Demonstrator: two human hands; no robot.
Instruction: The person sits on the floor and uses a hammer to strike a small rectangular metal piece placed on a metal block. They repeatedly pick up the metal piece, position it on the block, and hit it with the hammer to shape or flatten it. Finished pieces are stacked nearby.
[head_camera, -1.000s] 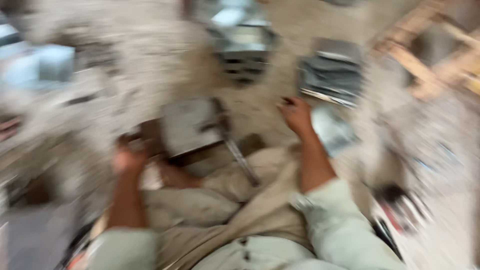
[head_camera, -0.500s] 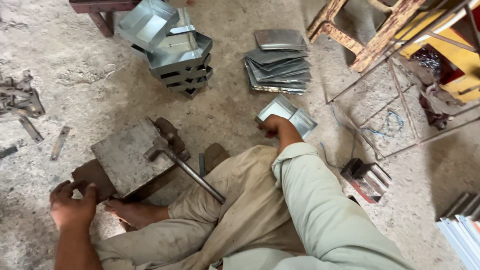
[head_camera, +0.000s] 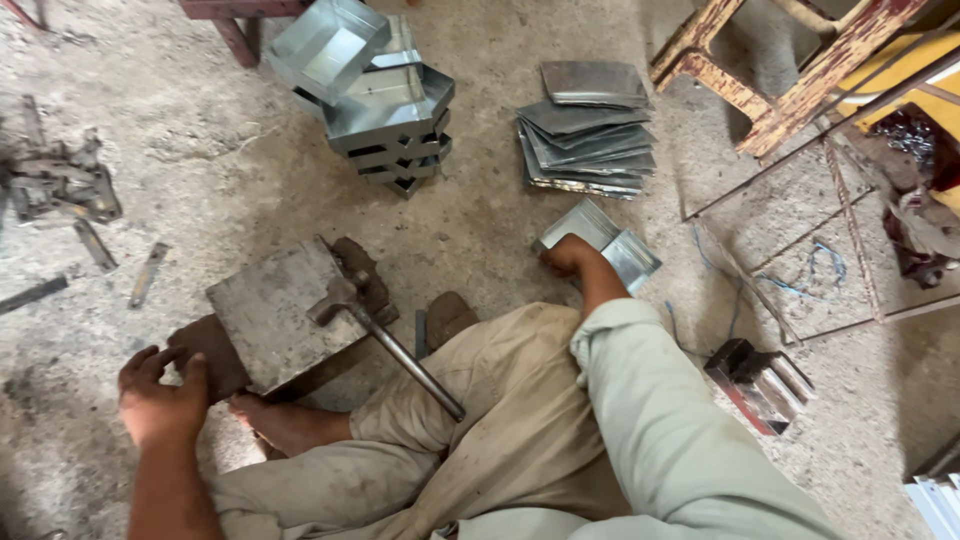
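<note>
Sitting on the dusty floor, the person has the right hand (head_camera: 566, 257) closed on the near edge of a folded metal sheet (head_camera: 604, 243) at centre-right of the frame, fingers curled round it. Left hand (head_camera: 158, 396), lower left, rests w/ fingers loosely spread on the corner of a steel block (head_camera: 270, 312), a hammer (head_camera: 380, 340) lying across it. Stacked trays (head_camera: 385, 115) & flat sheets (head_camera: 585, 130) sit along the top.

Stacked trays (head_camera: 385, 120) on floor (head_camera: 480, 230), one tray (head_camera: 325, 45) tilted on top. Sheet pile (head_camera: 585, 130) just right of them. Hammer (head_camera: 385, 335) near floor's middle. Scrap bits (head_camera: 70, 190) at left edge. Rusty frame (head_camera: 800, 80) top right corner.
</note>
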